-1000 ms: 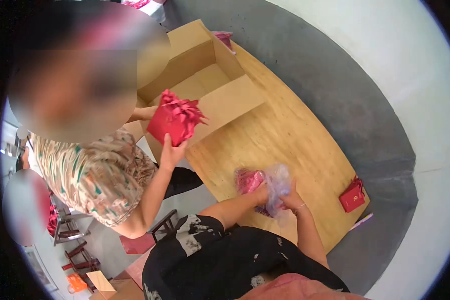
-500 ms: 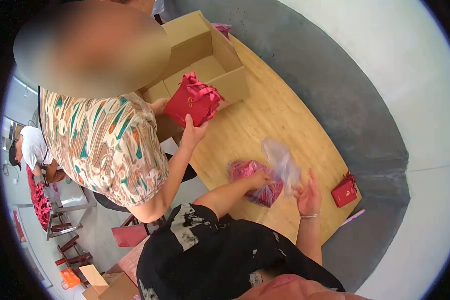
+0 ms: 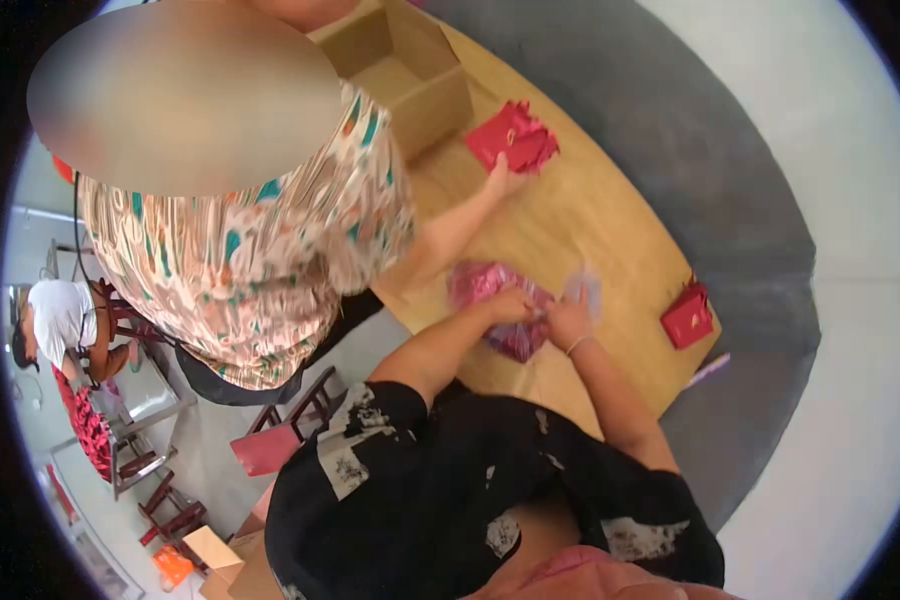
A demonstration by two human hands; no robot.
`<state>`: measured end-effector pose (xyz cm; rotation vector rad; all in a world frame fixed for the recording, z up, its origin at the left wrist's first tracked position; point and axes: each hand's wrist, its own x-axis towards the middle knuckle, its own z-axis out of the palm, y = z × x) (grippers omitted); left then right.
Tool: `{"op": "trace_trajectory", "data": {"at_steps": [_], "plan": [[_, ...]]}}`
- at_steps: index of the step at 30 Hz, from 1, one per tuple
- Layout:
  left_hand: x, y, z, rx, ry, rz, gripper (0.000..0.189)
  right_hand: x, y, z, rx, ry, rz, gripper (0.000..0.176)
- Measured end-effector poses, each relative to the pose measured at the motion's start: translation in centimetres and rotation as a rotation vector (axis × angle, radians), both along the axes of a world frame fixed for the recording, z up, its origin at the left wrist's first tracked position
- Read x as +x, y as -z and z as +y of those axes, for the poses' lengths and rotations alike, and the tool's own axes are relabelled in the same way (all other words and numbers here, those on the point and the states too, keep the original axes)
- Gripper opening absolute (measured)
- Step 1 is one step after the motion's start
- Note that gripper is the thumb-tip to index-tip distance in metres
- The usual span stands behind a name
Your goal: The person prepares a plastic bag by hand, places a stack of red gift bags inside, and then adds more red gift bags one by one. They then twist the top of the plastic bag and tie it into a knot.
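Observation:
A clear plastic bag [image 3: 520, 340] with dark red and pink items inside lies on the wooden table near its front edge. My left hand [image 3: 515, 306] is closed on the bag's gathered part. Close beside it, my right hand [image 3: 570, 320] grips the bag's loose end, and a translucent flap [image 3: 585, 290] sticks up behind the fingers. The two hands nearly touch. Farther up the table, a co-worker's hand [image 3: 510, 180] holds a stack of red pouches [image 3: 510, 138] with ribbons.
An open cardboard box [image 3: 430, 115] stands at the table's far end, beside the co-worker in a patterned top [image 3: 270, 250]. Another red stack [image 3: 687, 318] sits at the right corner. A red stool [image 3: 265, 450] is on the left. Another person [image 3: 65, 315] is farther left.
My right hand has moved left and closed on the bag near my left hand. The co-worker's red pouches have moved away from beside the box, toward the table's far edge.

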<state>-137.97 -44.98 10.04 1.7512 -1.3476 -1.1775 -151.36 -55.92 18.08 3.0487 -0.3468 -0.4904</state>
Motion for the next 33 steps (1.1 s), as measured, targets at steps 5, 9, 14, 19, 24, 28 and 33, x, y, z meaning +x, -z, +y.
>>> {"op": "trace_trajectory", "data": {"at_steps": [5, 9, 14, 19, 24, 28, 33], "plan": [[1.0, -1.0, 3.4, -0.063, -0.087, 0.303, 0.013, -2.8, -4.0, 1.3, 0.035, 0.241, 0.097, 0.016], [1.1, -1.7, 5.3, -0.218, -0.094, -0.024, 0.020, -6.5, -3.5, 7.2, 0.581, 0.510, -0.090, 0.033], [1.4, -3.5, 7.8, -0.168, -0.026, -0.111, 0.017, -1.7, -8.6, 14.8, 1.727, 0.811, -0.565, 0.047], [2.5, -2.9, 8.5, -0.300, -0.008, -0.249, 0.031, 4.6, -12.0, 11.0, 1.187, 0.913, -0.340, 0.072], [2.7, -5.5, 9.8, -0.177, -0.182, 0.007, 0.016, 2.6, -10.3, 10.9, 0.321, 0.563, 0.128, 0.100], [2.6, -5.7, 10.0, -0.227, -0.196, 0.110, 0.015, -0.3, -8.8, 13.2, 1.100, 0.626, 0.112, 0.076], [3.1, -3.8, 9.6, -0.460, -0.056, -0.121, 0.030, 2.3, -8.7, 13.1, 2.290, 1.109, -0.726, 0.060]]}}
